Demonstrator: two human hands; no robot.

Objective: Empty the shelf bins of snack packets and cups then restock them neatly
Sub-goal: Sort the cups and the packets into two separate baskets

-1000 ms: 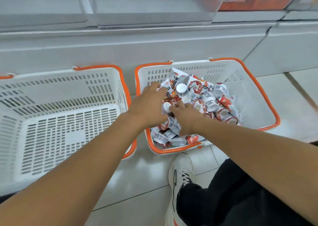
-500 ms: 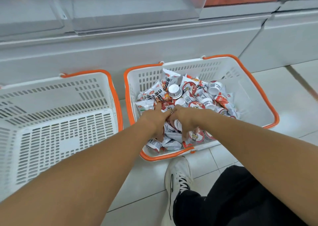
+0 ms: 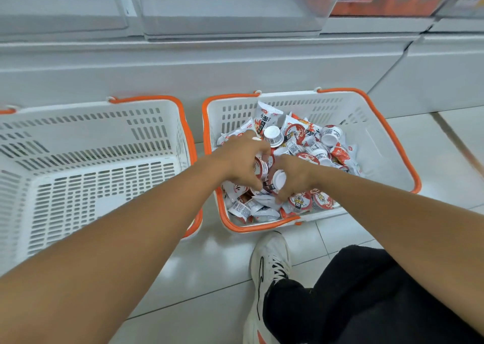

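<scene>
Hands meet at frame centre inside the right basket (image 3: 387,123): left hand (image 3: 239,159) and right hand (image 3: 294,174) each curl round snack cups (image 3: 262,169); overfull grips could spill cups onto the floor (image 3: 214,270).

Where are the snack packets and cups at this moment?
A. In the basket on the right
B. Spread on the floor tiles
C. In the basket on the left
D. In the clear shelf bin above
A: the snack packets and cups lie heaped in the right basket, where both the left hand and the right hand reach, while the left basket shows only its bare slotted bottom.
</scene>
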